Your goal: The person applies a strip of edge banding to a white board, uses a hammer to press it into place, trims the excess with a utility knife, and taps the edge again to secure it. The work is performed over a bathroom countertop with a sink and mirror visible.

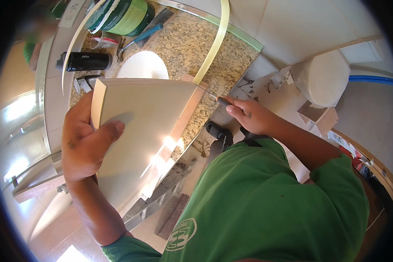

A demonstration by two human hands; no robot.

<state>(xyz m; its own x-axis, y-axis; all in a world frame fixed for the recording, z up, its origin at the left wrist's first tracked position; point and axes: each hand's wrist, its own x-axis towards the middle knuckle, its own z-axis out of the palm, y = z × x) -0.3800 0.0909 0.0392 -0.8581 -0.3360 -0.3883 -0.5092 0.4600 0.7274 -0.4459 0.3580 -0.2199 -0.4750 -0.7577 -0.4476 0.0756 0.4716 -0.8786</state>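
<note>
My left hand grips a pale flat board by its left side, thumb on the broad face. The board stands tilted over a speckled stone countertop. In my right hand is a tool with a dark handle and a thin metal shaft or blade; I cannot tell which. Its tip meets the board's far right corner. There a long, bendy, pale yellow edging strip reaches the board and curves up and away. A wooden piece lies along the board's right edge.
On the countertop stand a green bucket, a hammer with a blue handle, a black cylindrical bottle and a white rounded object partly behind the board. A plastic-wrapped toilet and an open box are at the right.
</note>
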